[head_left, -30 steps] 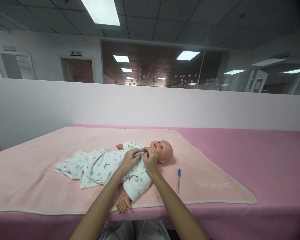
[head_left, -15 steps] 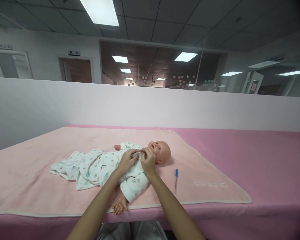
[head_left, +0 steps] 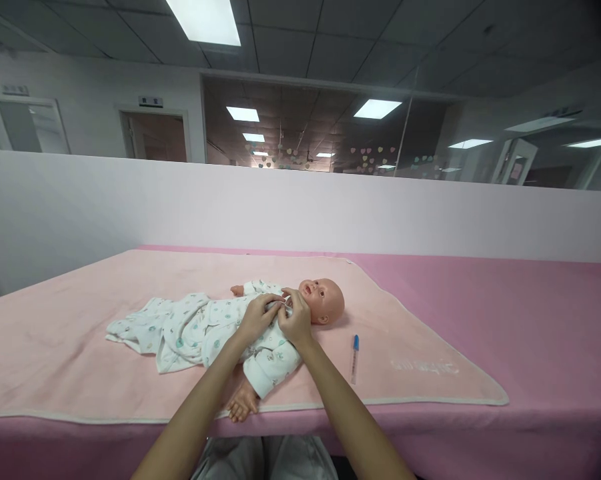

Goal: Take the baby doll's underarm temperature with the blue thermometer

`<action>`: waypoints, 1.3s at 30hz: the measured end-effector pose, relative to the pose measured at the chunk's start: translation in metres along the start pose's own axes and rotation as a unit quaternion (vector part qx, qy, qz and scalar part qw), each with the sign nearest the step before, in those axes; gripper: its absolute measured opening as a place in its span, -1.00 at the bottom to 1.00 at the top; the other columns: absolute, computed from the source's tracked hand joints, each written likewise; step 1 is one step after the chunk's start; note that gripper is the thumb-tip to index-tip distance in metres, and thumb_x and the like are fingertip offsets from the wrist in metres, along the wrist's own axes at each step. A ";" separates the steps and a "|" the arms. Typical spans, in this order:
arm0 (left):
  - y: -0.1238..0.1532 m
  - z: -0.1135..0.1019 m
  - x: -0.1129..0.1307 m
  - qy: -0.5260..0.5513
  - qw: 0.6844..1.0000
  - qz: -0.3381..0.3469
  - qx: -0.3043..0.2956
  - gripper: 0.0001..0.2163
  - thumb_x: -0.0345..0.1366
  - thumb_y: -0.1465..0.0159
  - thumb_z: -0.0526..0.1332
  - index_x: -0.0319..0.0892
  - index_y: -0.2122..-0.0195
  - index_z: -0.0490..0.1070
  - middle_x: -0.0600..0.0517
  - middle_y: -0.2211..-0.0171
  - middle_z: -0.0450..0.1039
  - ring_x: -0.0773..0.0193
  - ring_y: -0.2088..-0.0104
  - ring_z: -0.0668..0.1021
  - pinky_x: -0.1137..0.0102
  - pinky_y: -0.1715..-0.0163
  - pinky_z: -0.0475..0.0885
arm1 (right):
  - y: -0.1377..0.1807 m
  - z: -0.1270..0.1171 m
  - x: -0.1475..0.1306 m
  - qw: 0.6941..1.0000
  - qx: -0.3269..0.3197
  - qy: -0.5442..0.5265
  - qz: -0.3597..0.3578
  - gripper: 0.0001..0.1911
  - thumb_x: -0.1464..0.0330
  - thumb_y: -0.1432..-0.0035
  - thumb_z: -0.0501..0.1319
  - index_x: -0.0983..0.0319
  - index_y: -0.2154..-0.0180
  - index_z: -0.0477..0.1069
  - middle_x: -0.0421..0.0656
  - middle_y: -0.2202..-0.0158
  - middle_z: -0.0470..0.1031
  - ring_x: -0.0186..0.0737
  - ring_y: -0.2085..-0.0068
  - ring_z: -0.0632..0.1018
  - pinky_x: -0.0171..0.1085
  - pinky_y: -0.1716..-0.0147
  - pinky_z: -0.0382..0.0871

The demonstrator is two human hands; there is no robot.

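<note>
A baby doll (head_left: 329, 301) lies on its back, head to the right, dressed in a long white baby gown (head_left: 189, 330) with small green prints. At the gown's neckline, under the doll's chin, my left hand (head_left: 259, 319) pinches the fabric from the left. Close beside it, my right hand (head_left: 296, 321) is closed on the same neckline, near the doll's cheek. A bit of white cloth shows between the fingertips; whether a tie or snap is there I cannot tell. One doll hand (head_left: 243, 400) sticks out of the near sleeve.
Right of the doll lies a slim clear tube with a blue cap (head_left: 355, 360). Under everything is a peach blanket (head_left: 415, 333) with pale edging, spread over a pink table cover (head_left: 545, 333). A low white partition (head_left: 300, 213) stands along the far side.
My fingers have shifted slightly at the neckline, and more white cloth shows between them. The right fingers sit a little higher. The view has tilted slightly.
</note>
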State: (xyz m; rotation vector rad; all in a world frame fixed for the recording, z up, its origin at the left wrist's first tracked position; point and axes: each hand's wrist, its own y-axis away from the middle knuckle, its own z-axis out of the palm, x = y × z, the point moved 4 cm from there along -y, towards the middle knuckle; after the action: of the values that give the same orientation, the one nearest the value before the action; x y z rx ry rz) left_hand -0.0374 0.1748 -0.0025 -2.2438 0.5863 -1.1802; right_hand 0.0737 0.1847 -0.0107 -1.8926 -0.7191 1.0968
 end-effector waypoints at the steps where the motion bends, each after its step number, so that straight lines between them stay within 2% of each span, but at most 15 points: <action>1: 0.000 0.000 0.000 -0.001 1.000 0.001 0.001 -0.79 -0.33 -0.17 0.04 -0.14 0.24 0.42 0.02 0.30 0.46 0.26 0.26 0.45 0.37 0.20 0.32 | 0.000 0.000 -0.001 1.000 -0.002 0.001 -0.001 -0.64 0.53 0.10 0.01 0.27 0.18 0.27 -0.12 0.31 0.39 -0.26 0.36 0.39 -0.29 0.33 0.31; 10: 0.005 0.001 0.006 -0.066 0.997 0.018 0.037 -0.83 -0.32 -0.15 0.03 -0.15 0.30 0.37 0.01 0.33 0.44 0.23 0.28 0.43 0.35 0.24 0.29 | -0.001 0.001 -0.005 1.000 -0.004 0.015 -0.022 -0.58 0.60 0.18 -0.05 0.26 0.22 0.30 -0.12 0.31 0.38 -0.24 0.30 0.39 -0.28 0.29 0.30; 13: 0.002 -0.013 -0.002 -0.028 0.998 -0.027 0.048 -0.80 -0.26 -0.16 0.03 -0.16 0.29 0.39 0.04 0.38 0.46 0.26 0.35 0.45 0.39 0.29 0.30 | -0.001 -0.001 -0.006 0.999 0.016 0.017 -0.030 -0.59 0.60 0.18 -0.06 0.26 0.23 0.30 -0.12 0.34 0.37 -0.23 0.29 0.38 -0.27 0.28 0.29; 15: -0.001 -0.026 -0.013 -0.005 0.996 -0.075 0.049 -0.75 -0.19 -0.16 0.01 -0.18 0.41 0.42 0.04 0.44 0.46 0.25 0.38 0.45 0.40 0.31 0.30 | -0.001 -0.002 -0.007 0.999 0.021 0.011 -0.037 -0.60 0.60 0.16 -0.06 0.26 0.24 0.31 -0.12 0.34 0.36 -0.23 0.27 0.38 -0.27 0.27 0.28; 17: -0.002 -0.037 -0.025 0.027 0.990 -0.137 0.025 -0.70 -0.15 -0.14 0.01 -0.20 0.54 0.43 0.03 0.48 0.46 0.22 0.35 0.46 0.38 0.29 0.30 | -0.002 -0.002 -0.009 0.999 0.006 0.016 -0.038 -0.63 0.59 0.13 -0.05 0.25 0.26 0.32 -0.11 0.31 0.35 -0.23 0.24 0.37 -0.26 0.24 0.26; 19: -0.001 -0.043 -0.031 0.091 0.982 -0.167 -0.019 -0.71 -0.19 -0.11 0.02 -0.20 0.58 0.45 0.00 0.40 0.48 0.18 0.26 0.46 0.37 0.21 0.30 | -0.003 0.001 -0.011 0.998 -0.022 0.042 -0.038 -0.72 0.55 0.08 0.00 0.23 0.30 0.34 -0.09 0.23 0.34 -0.20 0.18 0.35 -0.22 0.18 0.22; 21: 0.002 -0.045 -0.030 0.137 0.974 -0.168 -0.062 -0.75 -0.23 -0.08 0.05 -0.18 0.55 0.48 -0.01 0.25 0.46 0.15 0.16 0.43 0.34 0.13 0.28 | -0.003 0.004 -0.014 0.995 -0.050 0.073 -0.045 -0.84 0.47 0.04 0.08 0.21 0.36 0.36 -0.10 0.18 0.32 -0.17 0.14 0.33 -0.17 0.13 0.16; 24: 0.007 -0.047 -0.025 0.147 0.970 -0.166 -0.099 -0.82 -0.29 -0.01 0.12 -0.14 0.45 0.50 -0.03 0.10 0.39 0.11 0.07 0.38 0.30 0.08 0.25 | -0.003 0.007 -0.017 0.990 -0.073 0.099 -0.062 -0.97 0.40 0.02 0.14 0.20 0.45 0.34 -0.12 0.20 0.34 -0.17 0.13 0.32 -0.14 0.10 0.09; 29: 0.009 -0.048 -0.021 0.139 0.969 -0.168 -0.114 -0.80 -0.33 0.01 0.16 -0.16 0.35 0.50 -0.08 0.03 0.34 0.08 0.05 0.37 0.27 0.09 0.25 | -0.004 0.008 -0.020 0.989 -0.092 0.096 -0.066 -0.94 0.41 -0.07 0.09 0.21 0.45 0.28 -0.18 0.35 0.38 -0.25 0.26 0.35 -0.19 0.11 0.08; 35: 0.010 -0.050 -0.017 0.172 0.966 -0.159 -0.109 -0.86 -0.29 0.00 0.19 -0.18 0.42 0.49 -0.08 0.05 0.34 0.13 0.05 0.37 0.32 0.09 0.24 | -0.005 0.008 -0.021 0.987 -0.083 0.113 -0.081 -0.89 0.39 -0.13 0.03 0.21 0.43 0.25 -0.20 0.42 0.38 -0.28 0.32 0.34 -0.19 0.08 0.06; 37: 0.011 -0.049 -0.015 0.165 0.968 -0.158 -0.107 -0.87 -0.28 0.01 0.21 -0.20 0.45 0.47 -0.08 0.07 0.35 0.15 0.09 0.38 0.36 0.14 0.27 | -0.005 0.009 -0.023 0.986 -0.087 0.113 -0.088 -0.88 0.39 -0.13 0.03 0.21 0.43 0.27 -0.20 0.43 0.39 -0.27 0.32 0.34 -0.19 0.09 0.06; 39: 0.011 -0.048 -0.014 0.157 0.971 -0.149 -0.103 -0.87 -0.26 -0.01 0.20 -0.21 0.45 0.44 -0.06 0.18 0.40 0.20 0.19 0.42 0.39 0.22 0.30 | -0.004 0.010 -0.024 0.984 -0.099 0.108 -0.099 -0.89 0.39 -0.12 0.04 0.21 0.43 0.29 -0.20 0.43 0.40 -0.27 0.31 0.35 -0.20 0.10 0.07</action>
State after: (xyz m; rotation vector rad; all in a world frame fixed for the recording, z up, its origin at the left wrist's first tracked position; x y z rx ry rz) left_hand -0.0869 0.1628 0.0047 -2.3955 0.5214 -1.7179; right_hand 0.0531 0.1716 -0.0002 -2.0180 -0.8956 0.7052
